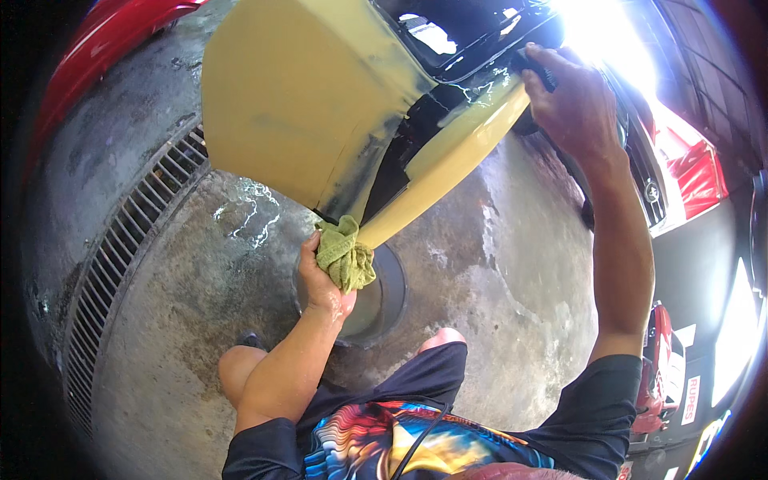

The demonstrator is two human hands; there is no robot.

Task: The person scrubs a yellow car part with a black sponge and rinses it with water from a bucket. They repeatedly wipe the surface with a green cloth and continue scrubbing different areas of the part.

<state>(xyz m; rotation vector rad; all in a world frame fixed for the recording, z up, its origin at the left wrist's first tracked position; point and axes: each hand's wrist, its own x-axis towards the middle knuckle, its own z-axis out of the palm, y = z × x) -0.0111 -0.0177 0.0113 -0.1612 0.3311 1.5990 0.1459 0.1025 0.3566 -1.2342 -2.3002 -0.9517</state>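
Note:
My left hand (324,279) grips a crumpled, damp-looking olive-green cloth (345,255). That cloth is against the lower end of a narrow, curved car body part (453,171) coated in tan-yellow. Higher up at the right, my right hand (573,105) is closed around a small dark block (540,71), held at the upper end of the same curved part. To the left spreads a broad tan-yellow body panel (294,108) with dark, worn-through patches along its edge. Between the two lies a glossy black area (399,159). My right hand hides much of the block.
A round grey bucket (396,282) holding cloudy liquid stands on the wet concrete floor (528,258) under my left hand. A metal drain grate (129,240) curves along the left. Red bodywork (108,48) shows at upper left. Another car's front grille (653,195) is at right.

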